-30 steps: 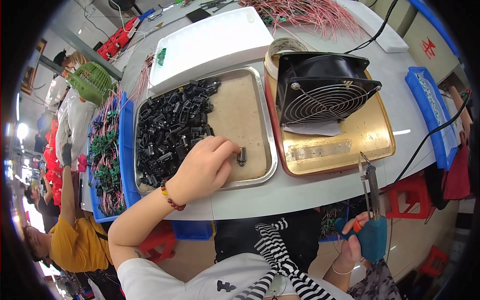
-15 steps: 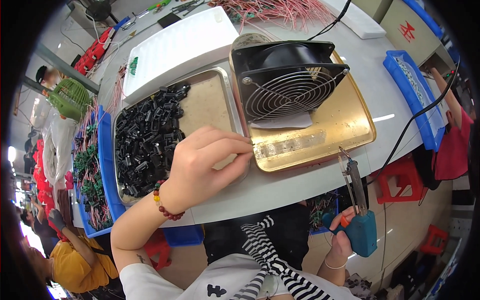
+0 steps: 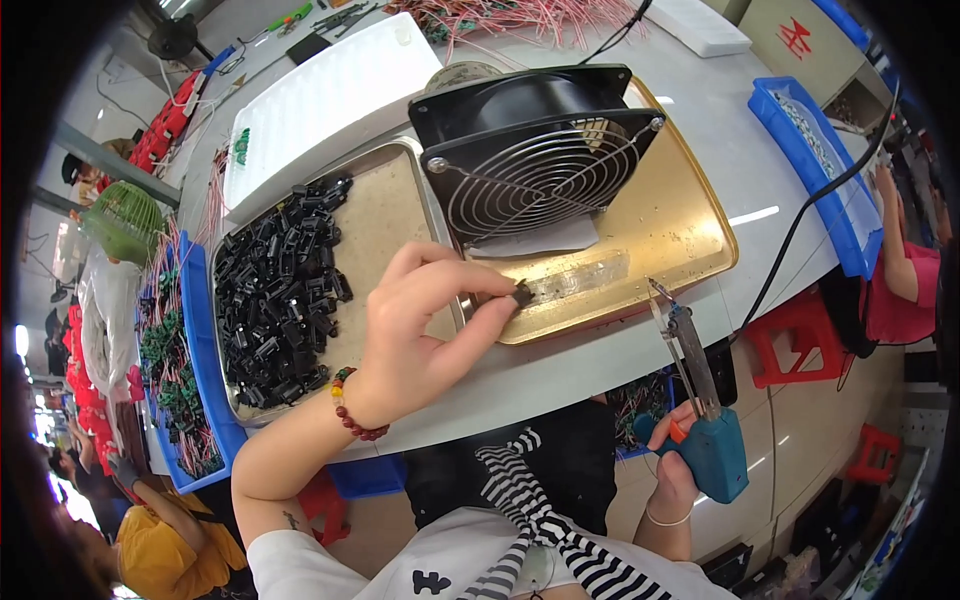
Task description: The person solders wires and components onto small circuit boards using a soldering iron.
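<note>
My left hand [image 3: 415, 335] is closed in a pinch on a small black component [image 3: 523, 292] at the near left edge of a gold tray [image 3: 690, 190]. A strip of clear tape [image 3: 590, 275] lies along the tray's near side, just right of the fingertips. My right hand [image 3: 676, 478] grips a teal soldering gun [image 3: 718, 462] by its handle. The gun points up, its tip close to the tray's near right edge and apart from the black component. Left of my left hand, a heap of black components [image 3: 278, 300] fills part of a metal tray [image 3: 437, 200].
A black fan with a wire guard [image 3: 548, 190] stands on the gold tray. White foam trays [image 3: 330, 110] and a blue bin of wired green boards [image 3: 205, 350] stand left. A black cable [image 3: 800, 260] crosses at right, near a blue tray [image 3: 815, 165]. Co-workers sit on both sides.
My left hand has moved slightly right, and the black component now shows between its fingertips. The view has shifted a little. My right hand keeps its hold on the soldering gun.
</note>
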Tool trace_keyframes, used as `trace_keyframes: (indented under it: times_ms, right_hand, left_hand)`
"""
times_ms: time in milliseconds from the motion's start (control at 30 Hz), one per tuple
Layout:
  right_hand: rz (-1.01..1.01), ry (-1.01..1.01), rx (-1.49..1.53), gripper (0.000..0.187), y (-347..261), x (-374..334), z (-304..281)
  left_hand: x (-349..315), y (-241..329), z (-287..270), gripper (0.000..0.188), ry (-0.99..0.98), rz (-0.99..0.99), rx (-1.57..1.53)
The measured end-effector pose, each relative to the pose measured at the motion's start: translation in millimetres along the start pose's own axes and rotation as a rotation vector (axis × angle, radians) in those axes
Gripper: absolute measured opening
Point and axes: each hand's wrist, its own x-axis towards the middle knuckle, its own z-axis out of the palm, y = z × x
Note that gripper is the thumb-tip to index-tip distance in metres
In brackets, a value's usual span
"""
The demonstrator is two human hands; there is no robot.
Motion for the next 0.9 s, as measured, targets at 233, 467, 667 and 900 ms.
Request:
trace_keyframes:
  times_ms: [233,467,667,900]
  right_hand:
    - [-0.001,0.012,-0.017,0.044,3,3,-2]
    - [0.003,0.009,-0.012,0.046,3,5,0]
    - [-0.007,0.036,0.006,0.046,5,5,2]
    - [-0.007,0.045,0.026,0.046,4,5,3]
  left_hand:
    - [3,4,-7,0.018,-0.038,0.097,0.265]
    - [2,-6,-3,0.021,-0.040,0.144,0.272]
    - [1,-3,1,0.018,-0.004,0.102,0.177]
    - [0,-6,3,0.016,-0.033,0.091,0.198]
